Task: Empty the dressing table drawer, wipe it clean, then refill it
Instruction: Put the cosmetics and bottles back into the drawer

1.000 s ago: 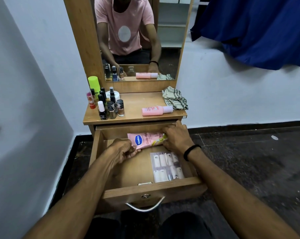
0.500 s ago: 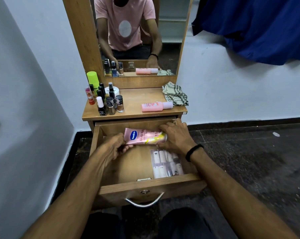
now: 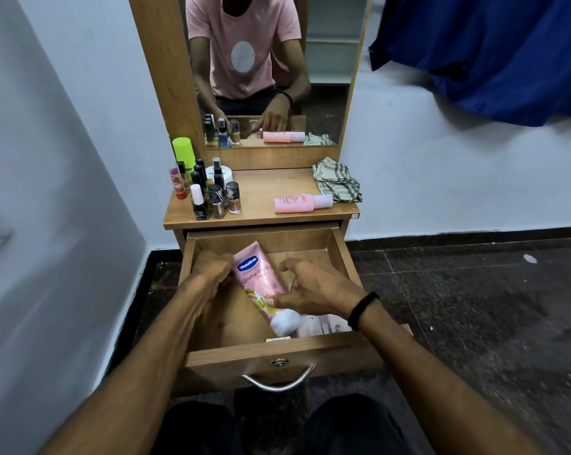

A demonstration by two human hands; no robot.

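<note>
Head view: over the open drawer (image 3: pixel 344 257), the left hand (image 3: pixel 211 274) has its grip closed round the upper end of the pink lotion tube (image 3: pixel 261 284), whose long axis slants down toward the right hand (image 3: pixel 313 290), white cap lowest. That hand's grip is half open, fingers just touching the tube's lower part. Under it lies a clear packet (image 3: pixel 323 325). Bottles (image 3: pixel 216 200) crowd the worktop (image 3: pixel 261 205) beyond the left grip.

We see a light brown wooden dressing table top (image 3: pixel 261 195): a cluster of small dark-capped cosmetic bottles (image 3: pixel 211 195) far left, a pink plastic bottle with white cap (image 3: pixel 302 203) lying right, touching a crumpled checked cloth (image 3: pixel 338 180)
</note>
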